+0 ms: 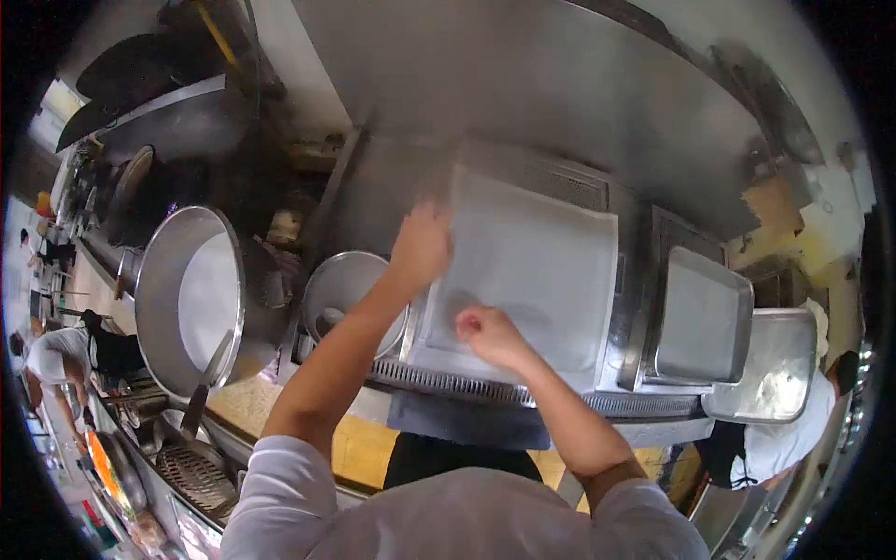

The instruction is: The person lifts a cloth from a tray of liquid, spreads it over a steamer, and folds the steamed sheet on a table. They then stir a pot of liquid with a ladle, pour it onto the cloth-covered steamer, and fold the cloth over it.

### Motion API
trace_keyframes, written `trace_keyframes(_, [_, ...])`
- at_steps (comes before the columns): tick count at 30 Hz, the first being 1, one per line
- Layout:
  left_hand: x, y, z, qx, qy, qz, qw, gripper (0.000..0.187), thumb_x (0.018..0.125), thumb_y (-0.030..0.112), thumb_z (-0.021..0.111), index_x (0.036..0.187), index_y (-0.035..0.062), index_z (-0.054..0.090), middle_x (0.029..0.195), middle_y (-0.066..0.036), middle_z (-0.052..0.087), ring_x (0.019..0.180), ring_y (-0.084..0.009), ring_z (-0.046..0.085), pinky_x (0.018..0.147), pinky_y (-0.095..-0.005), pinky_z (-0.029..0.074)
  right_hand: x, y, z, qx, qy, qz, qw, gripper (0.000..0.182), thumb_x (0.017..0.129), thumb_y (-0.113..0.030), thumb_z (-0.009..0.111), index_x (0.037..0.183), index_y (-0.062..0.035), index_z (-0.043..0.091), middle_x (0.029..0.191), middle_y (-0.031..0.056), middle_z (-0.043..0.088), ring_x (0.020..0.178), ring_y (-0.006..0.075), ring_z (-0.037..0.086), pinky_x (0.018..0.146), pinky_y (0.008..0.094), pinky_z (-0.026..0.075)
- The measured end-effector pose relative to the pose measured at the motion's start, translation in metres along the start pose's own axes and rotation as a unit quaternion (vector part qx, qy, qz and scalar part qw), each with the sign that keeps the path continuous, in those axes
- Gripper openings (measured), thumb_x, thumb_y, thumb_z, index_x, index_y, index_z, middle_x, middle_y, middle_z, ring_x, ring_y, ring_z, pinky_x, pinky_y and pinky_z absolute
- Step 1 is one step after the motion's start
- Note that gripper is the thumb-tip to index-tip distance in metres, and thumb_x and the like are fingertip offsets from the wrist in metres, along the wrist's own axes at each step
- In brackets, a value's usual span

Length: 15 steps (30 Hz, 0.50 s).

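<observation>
Head view: my L hand [422, 245] grips cloth [527, 266] at far-left corner; R hand [487, 333], fingers curled, presses near edge.

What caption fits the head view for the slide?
Both hands on a white cloth spread over a steel tray: left hand at its upper-left edge, right hand pressing near the front.

1. Steel counter [560, 403] runs across the view; a ridged, slotted strip lines its near edge.
2. Large square tray [532, 271] lies on it, centre, covered by a pale sheet.
3. Smaller empty tray [702, 319] sits just right of it, tilted.
4. Another tray [775, 369] overlaps the counter's right end.
5. Round metal bowl [347, 289] sits left of the large tray.
</observation>
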<state>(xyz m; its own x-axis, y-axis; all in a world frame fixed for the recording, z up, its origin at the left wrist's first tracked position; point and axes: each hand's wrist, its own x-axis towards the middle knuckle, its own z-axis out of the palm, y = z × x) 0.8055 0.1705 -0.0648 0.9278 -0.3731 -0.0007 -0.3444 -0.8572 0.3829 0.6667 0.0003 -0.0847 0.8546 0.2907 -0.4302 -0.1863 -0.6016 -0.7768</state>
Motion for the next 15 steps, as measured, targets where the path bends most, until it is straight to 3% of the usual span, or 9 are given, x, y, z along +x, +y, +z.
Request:
trace_keyframes(2, [-0.065, 0.018, 0.015, -0.021, -0.06, 0.045, 0.997, 0.029, 0.072, 0.011, 0.069, 0.1, 0.0052, 0.063, 0.099, -0.024, 0.069, 0.094, -0.042, 0.067, 0.084, -0.0523, 0.053, 0.001, 0.014, -0.002, -0.008, 0.01, -0.035, 0.999, 0.029, 0.092, -0.021, 0.064, 0.113, -0.0026, 0.071, 0.103, 0.0182, 0.075, 0.098, 0.033, 0.072, 0.087, 0.0453, 0.054])
trace_keyframes(4, [-0.12, 0.04, 0.025, 0.022, -0.15, 0.075, 0.986, 0.04, 0.075, 0.018, 0.072, 0.111, 0.004, 0.063, 0.096, -0.017, 0.073, 0.103, -0.0391, 0.068, 0.093, -0.0483, 0.05, -0.011, 0.013, 0.0, -0.097, 0.004, -0.048, 0.994, 0.025, 0.089, -0.016, 0.06, 0.107, -0.0031, 0.072, 0.103, 0.0213, 0.074, 0.099, 0.0364, 0.071, 0.088, 0.0464, 0.054])
trace_keyframes(6, [-0.155, 0.041, 0.051, 0.102, -0.163, 0.112, 0.975, 0.04, 0.075, 0.017, 0.071, 0.11, 0.0008, 0.062, 0.099, -0.018, 0.073, 0.105, -0.0358, 0.068, 0.093, -0.0465, 0.05, -0.034, 0.02, -0.001, -0.189, -0.005, -0.047, 0.981, 0.025, 0.087, -0.015, 0.06, 0.105, -0.0043, 0.073, 0.104, 0.023, 0.073, 0.101, 0.0364, 0.071, 0.089, 0.046, 0.055])
trace_keyframes(9, [-0.165, 0.056, 0.037, 0.111, -0.11, 0.139, 0.978, 0.035, 0.073, 0.009, 0.067, 0.106, -0.0016, 0.061, 0.097, -0.021, 0.07, 0.093, -0.0387, 0.068, 0.088, -0.0473, 0.052, -0.076, 0.054, -0.039, -0.364, -0.058, 0.043, 0.928, 0.025, 0.086, -0.015, 0.061, 0.103, -0.004, 0.075, 0.105, 0.022, 0.074, 0.104, 0.0378, 0.071, 0.091, 0.0483, 0.055])
trace_keyframes(10, [-0.164, 0.057, 0.037, 0.119, -0.124, 0.136, 0.976, 0.036, 0.074, 0.011, 0.067, 0.107, -0.0016, 0.061, 0.097, -0.02, 0.071, 0.096, -0.0372, 0.068, 0.089, -0.0466, 0.052, -0.092, 0.068, -0.057, -0.42, -0.078, 0.071, 0.901, 0.025, 0.086, -0.015, 0.061, 0.103, -0.0039, 0.075, 0.106, 0.0217, 0.074, 0.105, 0.0383, 0.071, 0.092, 0.0491, 0.055])
trace_keyframes(12, [-0.161, 0.056, 0.039, 0.14, -0.148, 0.125, 0.971, 0.037, 0.075, 0.015, 0.069, 0.107, -0.0014, 0.062, 0.097, -0.019, 0.072, 0.102, -0.0342, 0.069, 0.091, -0.0451, 0.051, -0.124, 0.114, -0.086, -0.439, -0.029, 0.104, 0.892, 0.027, 0.084, -0.016, 0.06, 0.098, 0.0013, 0.075, 0.107, 0.0229, 0.073, 0.101, 0.043, 0.07, 0.088, 0.0522, 0.055])
trace_keyframes(15, [-0.157, 0.059, 0.041, 0.136, -0.158, 0.075, 0.975, 0.037, 0.076, 0.015, 0.068, 0.109, -0.0021, 0.063, 0.097, -0.02, 0.072, 0.098, -0.0354, 0.069, 0.087, -0.0462, 0.053, -0.143, 0.154, -0.104, -0.39, 0.017, 0.137, 0.911, 0.023, 0.086, -0.02, 0.06, 0.095, -0.0062, 0.076, 0.104, 0.0181, 0.075, 0.102, 0.0369, 0.071, 0.089, 0.0508, 0.055])
